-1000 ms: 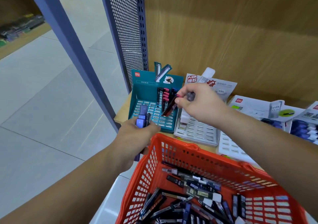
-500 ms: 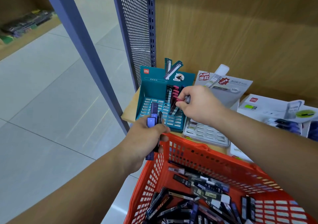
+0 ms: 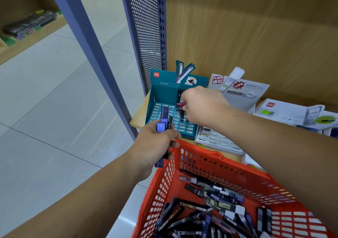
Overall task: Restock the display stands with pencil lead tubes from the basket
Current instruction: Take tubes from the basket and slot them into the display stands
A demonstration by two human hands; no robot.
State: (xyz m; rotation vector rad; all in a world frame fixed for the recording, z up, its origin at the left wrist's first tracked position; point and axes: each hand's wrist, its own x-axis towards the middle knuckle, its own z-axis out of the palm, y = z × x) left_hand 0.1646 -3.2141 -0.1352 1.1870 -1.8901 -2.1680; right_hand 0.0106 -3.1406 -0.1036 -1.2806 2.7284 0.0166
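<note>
A teal display stand (image 3: 164,93) with a grid of slots sits at the shelf's left end. My right hand (image 3: 203,107) pinches a dark lead tube with a pink cap (image 3: 182,109), its lower end down among the slots. More pink-capped tubes stand behind, mostly hidden by the hand. My left hand (image 3: 155,146) grips a small bunch of blue and black lead tubes (image 3: 162,126) upright, over the near left corner of the orange basket (image 3: 210,162). Several loose tubes (image 3: 215,201) lie in the basket.
A white slotted stand (image 3: 219,142) stands right of the teal one, with grey and white display cards (image 3: 241,91) behind. Further stands (image 3: 292,113) line the shelf to the right. A perforated blue panel (image 3: 146,27) and post (image 3: 87,42) bound the shelf's left end.
My right hand has brought the pink-capped tube from tilted above the stand to upright in the slots. My left hand keeps its bunch of tubes. The camera has drawn closer.
</note>
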